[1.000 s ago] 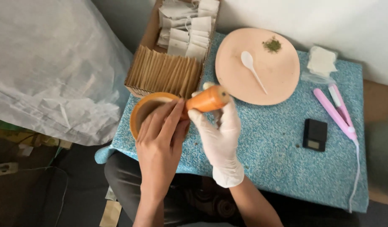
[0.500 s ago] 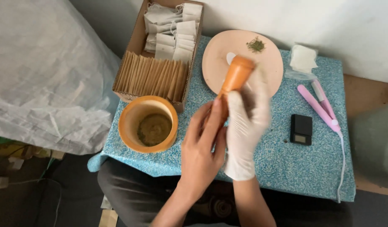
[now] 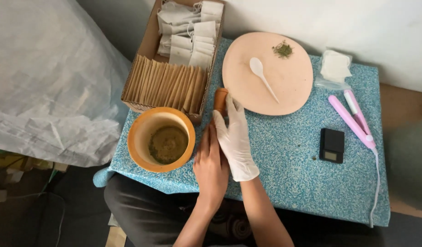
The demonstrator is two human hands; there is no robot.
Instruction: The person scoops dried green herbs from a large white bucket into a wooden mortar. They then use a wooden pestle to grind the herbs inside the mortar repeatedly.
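Head view is showing us working at a table (image 3: 284, 183) covered in a speckled blue cloth. We are closing our right hand (image 3: 235, 137), in a white glove, around a wooden pestle (image 3: 220, 100); only its rounded orange-brown end is showing above the glove. Our bare left hand (image 3: 211, 162) is lying flat against the glove's left side, fingers together, touching it. Whether that hand is also touching the pestle we cannot tell.

Just left of our hands, an orange mortar bowl (image 3: 140, 137) is standing with greenish-brown powder in its bottom. Behind it, a cardboard box (image 3: 149, 43) is crowding close, packed with brown paper sleeves in front and white filter bags behind; the pestle's end is lying just beside its front corner. To the right of the pestle, a pale pink round plate (image 3: 266, 98) is carrying a white plastic spoon (image 3: 261, 75) and a pinch of dried herb (image 3: 283, 49). Farther right, a small black pocket scale (image 3: 332, 145), a pink heat sealer (image 3: 355, 120) and a white packet (image 3: 335, 66) are lying well apart from our hands.
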